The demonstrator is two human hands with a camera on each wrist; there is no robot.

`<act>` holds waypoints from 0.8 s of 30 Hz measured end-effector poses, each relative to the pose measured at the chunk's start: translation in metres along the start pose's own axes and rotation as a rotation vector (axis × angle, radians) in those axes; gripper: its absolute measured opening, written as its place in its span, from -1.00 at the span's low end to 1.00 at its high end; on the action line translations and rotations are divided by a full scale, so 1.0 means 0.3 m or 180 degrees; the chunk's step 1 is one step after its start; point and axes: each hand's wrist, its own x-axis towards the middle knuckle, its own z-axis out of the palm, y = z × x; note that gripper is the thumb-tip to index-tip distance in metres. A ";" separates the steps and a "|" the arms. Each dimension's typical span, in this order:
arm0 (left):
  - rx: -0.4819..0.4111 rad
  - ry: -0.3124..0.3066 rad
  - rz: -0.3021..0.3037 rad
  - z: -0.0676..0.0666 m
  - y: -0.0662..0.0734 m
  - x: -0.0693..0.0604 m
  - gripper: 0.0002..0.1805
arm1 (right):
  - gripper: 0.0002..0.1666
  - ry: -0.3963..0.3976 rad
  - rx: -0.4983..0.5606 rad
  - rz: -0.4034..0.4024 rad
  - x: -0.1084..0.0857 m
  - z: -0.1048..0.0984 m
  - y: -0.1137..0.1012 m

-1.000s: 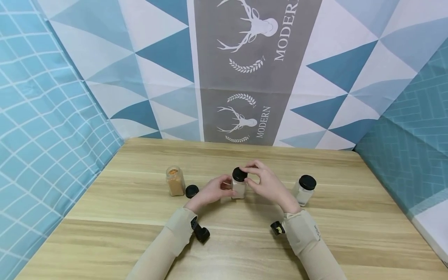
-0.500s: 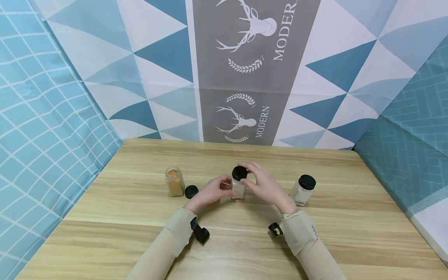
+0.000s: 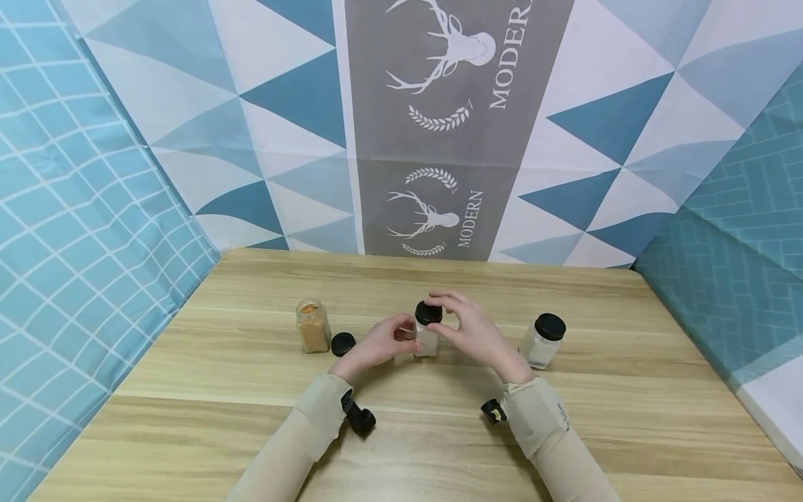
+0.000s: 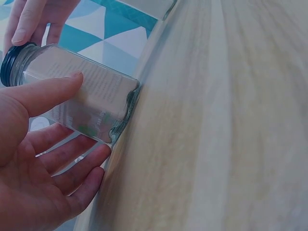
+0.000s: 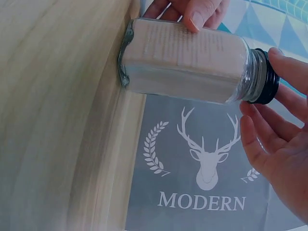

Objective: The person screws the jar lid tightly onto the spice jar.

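Note:
Upright on the table stands a square glass jar point(image 3: 426, 341) point(image 4: 91, 91) point(image 5: 187, 62) with pale contents. My left hand point(image 3: 380, 340) point(image 4: 48, 144) holds its body, thumb on one side and fingers around the other. A black lid point(image 3: 429, 312) point(image 5: 267, 77) sits on the jar's neck, and the thumb and fingers of my right hand point(image 3: 479, 333) point(image 5: 284, 120) pinch its rim. To the left, an uncapped jar of orange-brown contents point(image 3: 314, 330) stands beside a loose black lid point(image 3: 343, 344).
On the right of the wooden table point(image 3: 251, 432) is another jar point(image 3: 539, 348) with its black lid point(image 3: 550, 326) on. Patterned cloth point(image 3: 433, 139) hangs behind the table, with blue cloth at both sides.
The right hand's fingers have shifted their grip around the lid, with the wrist moving slightly left. The left hand and the jar it holds have stayed nearly still.

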 end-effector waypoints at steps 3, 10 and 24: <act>0.0006 -0.0002 0.0010 -0.001 0.000 0.000 -0.49 | -0.54 -0.0049 -0.0023 0.0071 -0.003 -0.007 -0.001; -0.0008 -0.0005 0.0026 -0.001 -0.003 0.001 -0.51 | -0.56 -0.0100 -0.0033 0.0078 -0.004 -0.018 0.001; -0.0042 -0.0011 0.0070 0.001 -0.009 0.003 -0.51 | -0.56 -0.0060 -0.0045 0.0081 -0.005 -0.025 0.009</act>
